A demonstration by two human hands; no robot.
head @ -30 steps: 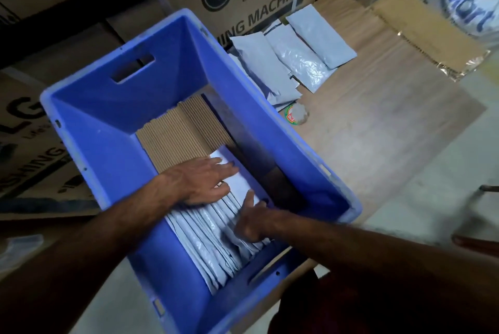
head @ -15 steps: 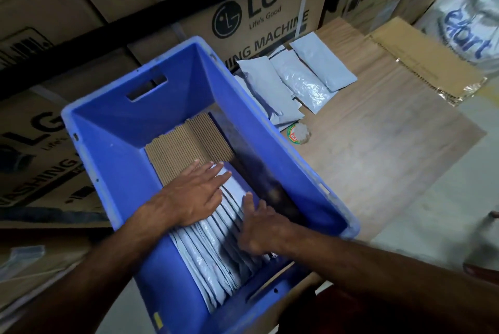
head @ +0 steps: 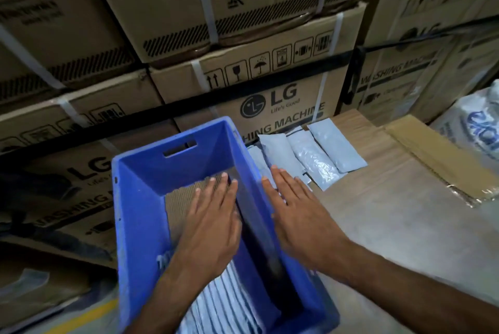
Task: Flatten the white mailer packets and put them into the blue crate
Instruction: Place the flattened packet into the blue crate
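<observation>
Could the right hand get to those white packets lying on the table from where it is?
Probably yes: the right hand, fingers straight, is outside the blue crate, and nothing lies between it and the white packets.

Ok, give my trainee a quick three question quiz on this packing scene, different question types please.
1. True or false: both hands hold packets.
2. The right hand is: A) inside the blue crate, B) over its right-side rim, C) on the cardboard boxes.
3. Fill in: the packets still outside lie on the wooden ____.

Key: 1 false, the left hand and right hand are open and flat; 2 B; 3 table.
</observation>
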